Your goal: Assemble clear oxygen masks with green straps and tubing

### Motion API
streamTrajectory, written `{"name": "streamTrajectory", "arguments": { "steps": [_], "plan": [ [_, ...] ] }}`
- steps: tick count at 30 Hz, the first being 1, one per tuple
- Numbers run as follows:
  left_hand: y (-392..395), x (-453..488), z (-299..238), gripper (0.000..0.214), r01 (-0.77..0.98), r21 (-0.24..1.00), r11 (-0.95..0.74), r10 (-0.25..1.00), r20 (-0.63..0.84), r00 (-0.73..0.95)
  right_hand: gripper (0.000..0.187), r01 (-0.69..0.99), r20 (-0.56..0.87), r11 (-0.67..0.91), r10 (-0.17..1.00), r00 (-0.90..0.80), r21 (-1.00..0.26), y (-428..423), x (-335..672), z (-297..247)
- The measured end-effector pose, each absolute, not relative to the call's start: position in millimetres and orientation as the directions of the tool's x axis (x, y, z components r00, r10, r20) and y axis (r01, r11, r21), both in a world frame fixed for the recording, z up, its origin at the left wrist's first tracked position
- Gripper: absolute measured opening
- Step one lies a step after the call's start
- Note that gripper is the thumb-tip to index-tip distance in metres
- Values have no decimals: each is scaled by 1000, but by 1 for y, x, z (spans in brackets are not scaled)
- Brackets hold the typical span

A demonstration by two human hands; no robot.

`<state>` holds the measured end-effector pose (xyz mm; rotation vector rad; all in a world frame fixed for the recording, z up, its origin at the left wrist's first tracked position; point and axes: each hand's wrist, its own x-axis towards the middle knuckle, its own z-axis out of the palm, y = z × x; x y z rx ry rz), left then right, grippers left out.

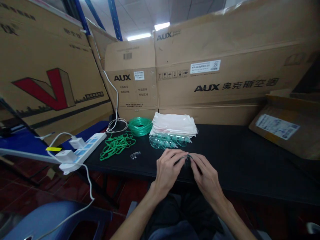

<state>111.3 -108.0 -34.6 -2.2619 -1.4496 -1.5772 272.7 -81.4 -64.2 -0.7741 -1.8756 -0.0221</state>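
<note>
At lower centre, the left hand point(167, 168) and right hand point(207, 171) pinch opposite edges of a small dark-green translucent piece point(187, 161), each grip closed on it; its full shape is hidden. Work on it seems unfinished. Apparently awaiting use near mid-frame are teal translucent plastic pieces with pale nozzles point(163, 141), a stack of flat white packets point(174, 124), a glossy green tubing coil point(140, 127), tangled flat green cord point(116, 145) and small clear bits point(135, 155); how many are finished cannot be told. The tabletop point(232, 156) is black, backed by printed brown cardboard panels point(217, 96). A white power strip point(89, 146) lies at left; a blue plastic stool point(53, 218) stands lower left above red floor tiles point(68, 190).
</note>
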Motion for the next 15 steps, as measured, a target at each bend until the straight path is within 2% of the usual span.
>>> {"name": "streamTrajectory", "arguments": {
  "steps": [2,5,7,8,10,15],
  "plan": [
    [-108,111,-30,22,681,455,-573,675,734,78,22,500,814,771,546,-199,-395,-82,272,-60],
    [-106,99,-15,36,684,479,-551,715,693,91,21,487,731,674,675,-102,-555,-83,274,-52],
    [-105,78,-2,30,700,527,-482,751,660,20,22,469,652,589,757,-36,-658,-82,277,-49],
    [-104,64,3,26,716,551,-429,772,636,-26,22,452,614,552,789,-12,-701,-82,278,-47],
    [-105,29,11,31,790,542,-286,782,608,-134,25,404,554,502,832,15,-765,-82,280,-46],
    [-122,-54,11,34,901,398,171,751,539,-381,27,272,483,466,876,-6,-842,-82,278,-43]
  ]
}}
